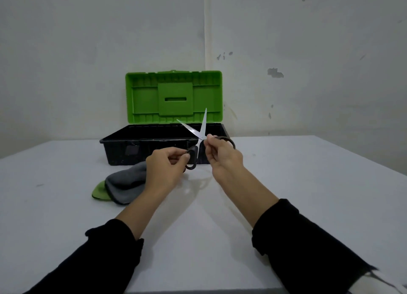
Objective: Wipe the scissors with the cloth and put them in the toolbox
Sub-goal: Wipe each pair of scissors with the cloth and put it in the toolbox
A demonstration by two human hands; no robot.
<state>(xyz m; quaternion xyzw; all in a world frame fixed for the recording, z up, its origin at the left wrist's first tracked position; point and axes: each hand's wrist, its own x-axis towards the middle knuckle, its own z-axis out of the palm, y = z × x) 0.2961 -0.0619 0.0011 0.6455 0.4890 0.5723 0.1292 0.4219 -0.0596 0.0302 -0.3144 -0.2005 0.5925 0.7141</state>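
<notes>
The scissors (199, 137) are held in the air above the table (308, 183), just in front of the toolbox (123, 148); the blades are spread in a V, tips up and away from the person, toward the green lid (145, 95). Long axis: near-upright, handles low, tips high; one blade leans left, the other stands almost vertical. The left hand (165, 168) grips the lower black handle loop, fingers curled round it; the right hand (222, 159) pinches the other handle loop near the pivot, fingers curled. The cloth (125, 183) lies on the table left of and below the left hand, partly behind it; the left hand is the nearer. Judgement: wiping appears pending, as the cloth is not held; reaching it calls for a short move down and left.
</notes>
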